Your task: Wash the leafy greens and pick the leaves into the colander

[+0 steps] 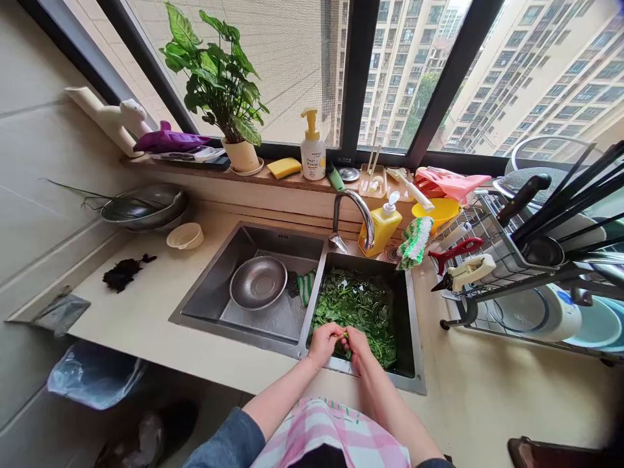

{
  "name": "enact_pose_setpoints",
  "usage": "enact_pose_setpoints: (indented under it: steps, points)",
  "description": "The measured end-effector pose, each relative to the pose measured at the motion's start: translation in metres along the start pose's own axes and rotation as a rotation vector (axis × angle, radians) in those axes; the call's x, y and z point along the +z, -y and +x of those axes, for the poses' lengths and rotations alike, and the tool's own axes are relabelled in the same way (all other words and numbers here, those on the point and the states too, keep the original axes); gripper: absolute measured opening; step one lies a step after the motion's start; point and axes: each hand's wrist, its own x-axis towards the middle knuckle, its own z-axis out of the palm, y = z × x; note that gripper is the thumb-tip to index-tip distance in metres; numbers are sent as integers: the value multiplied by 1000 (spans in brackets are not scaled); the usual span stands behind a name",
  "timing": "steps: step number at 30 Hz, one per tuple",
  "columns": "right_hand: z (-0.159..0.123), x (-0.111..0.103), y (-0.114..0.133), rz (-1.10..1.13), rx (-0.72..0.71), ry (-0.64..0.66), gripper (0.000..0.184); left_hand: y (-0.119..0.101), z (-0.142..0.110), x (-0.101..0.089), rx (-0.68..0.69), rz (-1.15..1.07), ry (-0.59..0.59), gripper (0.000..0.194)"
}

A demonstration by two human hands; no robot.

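Note:
Leafy greens (363,305) float in water and fill the right sink basin (408,331). Over the front part of that basin, my left hand (324,344) and my right hand (358,344) meet, fingertips pinched close together. Between them shows a small piece of green stem (345,335), gripped by both hands. Some leaves hang just under the right hand's fingers. The curved faucet (353,208) stands behind the basins, its spout over the back of the right one.
A metal colander (258,283) and a green-striped cloth (306,288) lie in the left basin. Right stands a dish rack (468,302) with knives and bowls. Left are a pale bowl (185,236), a wok (143,205) and a dark clump (121,274). A lined bin (92,377) sits below.

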Motion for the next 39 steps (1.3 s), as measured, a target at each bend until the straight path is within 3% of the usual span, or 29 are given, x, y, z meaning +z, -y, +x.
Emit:
enact_pose_setpoints:
  steps: [3, 6, 8, 11, 13, 16, 20, 26, 31, 36, 39]
  points:
    - [-4, -10, 9, 31, 0, 54, 18, -6, 7, 2, -93, -127, -47, 5]
    - [-10, -15, 16, -8, -69, 151, 24, -7, 17, -3, -163, -101, -114, 10]
    - [-15, -15, 17, -206, -211, 167, 27, -6, 21, -6, -161, 9, -103, 11]
    - [-21, -14, 15, -704, -453, 103, 20, -5, 19, -7, -154, 172, -23, 12]
    - [-24, -12, 13, -979, -506, 86, 19, -5, 15, -6, -153, 249, 18, 11]
    - [-26, -12, 10, -1172, -495, 83, 21, -2, 10, -4, -258, 204, 44, 12]
    - [-26, -16, 8, -1154, -532, 133, 24, 4, 10, -2, -395, -26, 67, 16]
    - [-22, -18, 5, -976, -615, 249, 23, 3, 13, -3, -465, -166, -43, 18]
    - [-13, -15, 2, -897, -574, 142, 24, 3, 13, -3, -425, -253, -28, 16]
    - [6, -8, -12, -766, -401, 24, 25, 7, 12, -2, -330, -250, 16, 15]
    - [20, -24, -11, -771, -320, -20, 27, 6, 14, -2, -276, -202, 21, 15]
